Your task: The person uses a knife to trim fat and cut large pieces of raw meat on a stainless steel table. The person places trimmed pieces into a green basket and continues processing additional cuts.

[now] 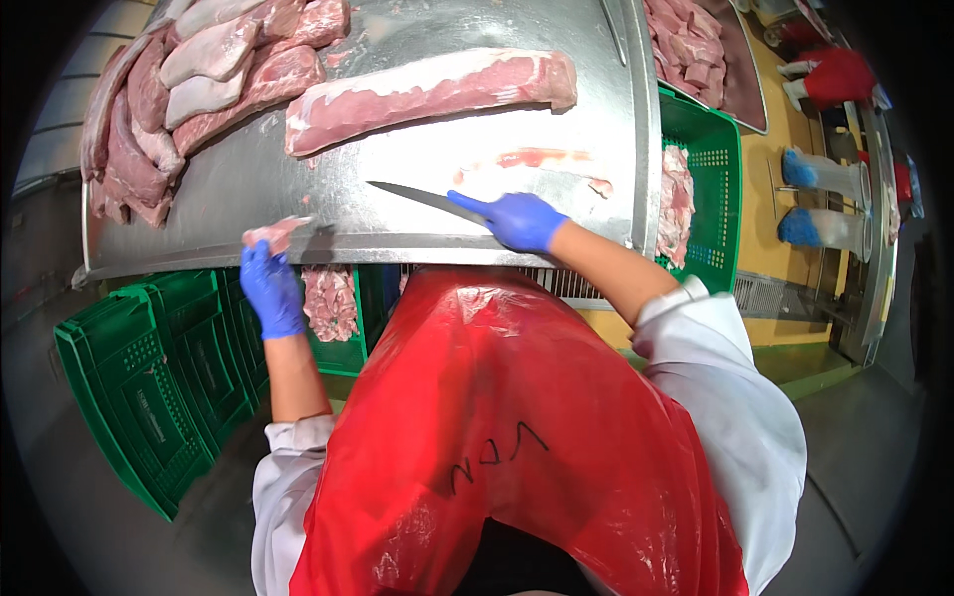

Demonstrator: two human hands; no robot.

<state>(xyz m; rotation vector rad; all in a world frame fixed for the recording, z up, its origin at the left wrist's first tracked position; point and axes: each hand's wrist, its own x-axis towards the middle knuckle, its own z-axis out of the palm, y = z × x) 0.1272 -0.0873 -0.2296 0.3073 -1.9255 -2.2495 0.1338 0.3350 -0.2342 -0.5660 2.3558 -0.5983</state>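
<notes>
My left hand (pixel 268 286), in a blue glove, pinches a small meat trimming (pixel 276 234) by the near left edge of the steel table (pixel 234 199). In my blue-gloved right hand (pixel 527 222) is a knife (pixel 422 197), its blade pointing left, low over the steel; the handle is hidden in my fingers. Beyond the blade lies a long pork loin (pixel 427 94) with a pale fat layer. A thin strip of trimmed meat (pixel 542 159) rests to the right of the knife tip, beyond my right hand.
Several pork pieces (pixel 214 55) are piled at the far left. Below the table edge is a crate with meat scraps (pixel 330 303), beside stacked green crates (pixel 164 368). At right stand another green crate (pixel 720 189) and a tray of meat chunks (pixel 686 45). A person in red (pixel 840 79) is farther right.
</notes>
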